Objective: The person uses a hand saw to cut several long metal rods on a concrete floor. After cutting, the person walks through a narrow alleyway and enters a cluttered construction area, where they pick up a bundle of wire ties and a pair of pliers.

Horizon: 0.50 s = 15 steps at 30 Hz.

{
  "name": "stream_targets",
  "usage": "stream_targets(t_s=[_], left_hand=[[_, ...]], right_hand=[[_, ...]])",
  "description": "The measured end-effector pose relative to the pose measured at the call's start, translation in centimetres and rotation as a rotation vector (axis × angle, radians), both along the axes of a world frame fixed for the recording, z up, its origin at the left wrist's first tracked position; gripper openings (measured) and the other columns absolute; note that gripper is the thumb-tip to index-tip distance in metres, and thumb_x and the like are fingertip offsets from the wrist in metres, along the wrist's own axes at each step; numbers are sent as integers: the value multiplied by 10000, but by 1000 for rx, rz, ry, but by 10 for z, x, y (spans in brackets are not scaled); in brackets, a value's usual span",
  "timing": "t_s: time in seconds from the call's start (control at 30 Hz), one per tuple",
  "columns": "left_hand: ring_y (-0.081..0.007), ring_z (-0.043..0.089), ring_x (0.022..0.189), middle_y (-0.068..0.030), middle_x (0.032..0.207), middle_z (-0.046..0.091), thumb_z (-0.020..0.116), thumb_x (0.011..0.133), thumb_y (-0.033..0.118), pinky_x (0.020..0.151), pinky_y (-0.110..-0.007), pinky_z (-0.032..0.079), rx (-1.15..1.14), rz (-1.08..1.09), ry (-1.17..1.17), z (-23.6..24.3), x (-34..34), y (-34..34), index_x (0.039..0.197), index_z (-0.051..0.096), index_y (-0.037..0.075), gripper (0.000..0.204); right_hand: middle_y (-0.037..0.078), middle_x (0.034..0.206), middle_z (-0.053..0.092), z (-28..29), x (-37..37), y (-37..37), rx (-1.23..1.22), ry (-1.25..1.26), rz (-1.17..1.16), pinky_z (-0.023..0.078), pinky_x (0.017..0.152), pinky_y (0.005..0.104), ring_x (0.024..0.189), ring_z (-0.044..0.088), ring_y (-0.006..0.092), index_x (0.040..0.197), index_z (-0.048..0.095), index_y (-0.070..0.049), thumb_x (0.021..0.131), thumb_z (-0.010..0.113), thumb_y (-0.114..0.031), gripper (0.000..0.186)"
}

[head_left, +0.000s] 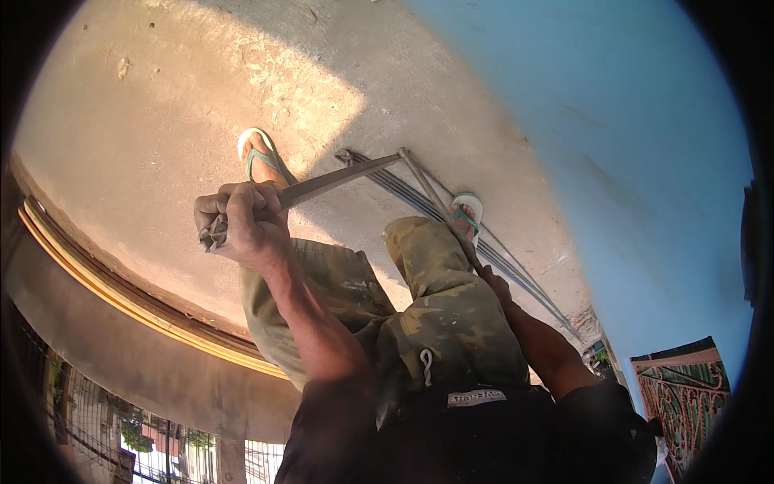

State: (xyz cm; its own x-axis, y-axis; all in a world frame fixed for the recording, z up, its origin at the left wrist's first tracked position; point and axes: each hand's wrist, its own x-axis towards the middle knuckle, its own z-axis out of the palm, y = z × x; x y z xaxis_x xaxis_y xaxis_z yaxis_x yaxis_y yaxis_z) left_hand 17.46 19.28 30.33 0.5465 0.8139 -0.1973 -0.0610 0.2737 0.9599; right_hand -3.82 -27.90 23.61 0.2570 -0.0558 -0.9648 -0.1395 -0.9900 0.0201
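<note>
In front of me on the left, my left hand [246,222] is closed in a fist round the handle of a long, flat, dark blade [334,181] that looks like a machete. A ragged handle end sticks out below the fist. The blade points right and away from me, and its tip meets or overlaps the far end of a thin metal rod [435,198]. My right hand [496,286], beside my right knee, is wrapped round the rod's near part; its fingers are partly hidden. The rod slants away from me across my right leg.
Several long grey metal rods [516,270] lie on the concrete floor [161,105] beside my right sandalled foot [466,214]. A blue wall [629,161] stands at the right. Yellow edging [145,313] curves along the left, above a railing [161,440]. A metal grille [681,395] is at lower right.
</note>
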Motion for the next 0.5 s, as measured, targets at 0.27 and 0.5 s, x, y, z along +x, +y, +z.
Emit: stream_targets(t_s=[0.27, 0.5], left_hand=[[-162, 463, 468, -54, 584, 473, 516, 766, -13, 527, -364, 481, 26, 23, 71, -2, -32, 20, 705, 409, 93, 163], [-136, 499, 570, -46, 636, 486, 592, 634, -84, 562, -292, 463, 134, -756, 11, 49, -34, -98, 733, 407, 62, 255]], right_hand=[[259, 733, 626, -27, -36, -4, 233, -171, -32, 472, 618, 557, 712, 630, 455, 999, 385, -36, 869, 531, -194, 251], [132, 620, 577, 67, 73, 40, 381, 238, -638, 461, 429, 392, 440, 563, 244, 921, 497, -8, 855, 562, -201, 213]])
